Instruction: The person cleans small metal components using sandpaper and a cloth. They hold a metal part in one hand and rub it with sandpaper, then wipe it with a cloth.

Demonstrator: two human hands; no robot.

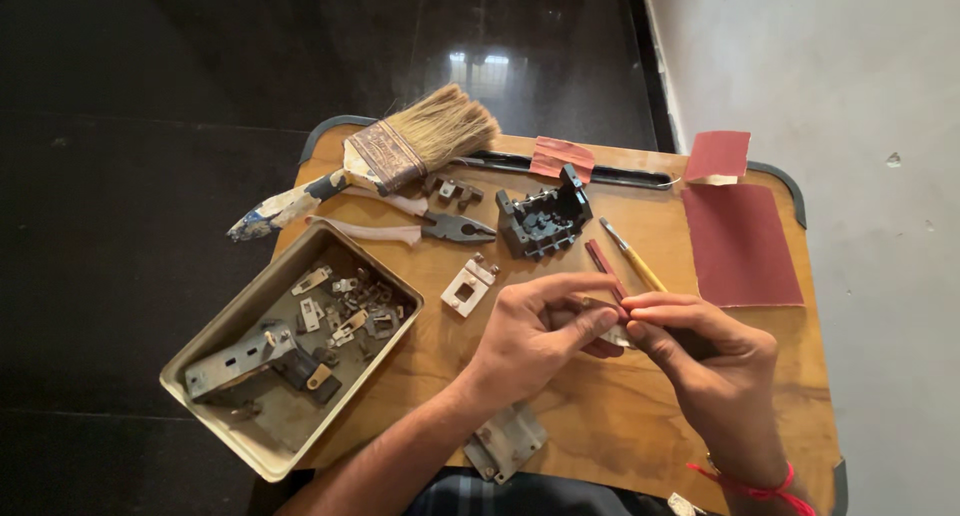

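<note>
Left hand and right hand pinched shut on a tiny metal piece. Could slip from fingertips. Might roll off the near edge of the table, or get lost.

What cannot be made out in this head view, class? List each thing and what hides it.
- Small piece between left hand and right hand: fingers cover it.
- Tray parts: too small to identify.
- Grey plate: partly hidden by the left forearm.
- Black strip: partly under sandpaper.

Left hand and right hand meeting low at centre, fingertips pinched together, thumbs and forefingers touching. Both forearms angling in from below, wrists bent, remaining fingers curled loosely under the palms.
</note>
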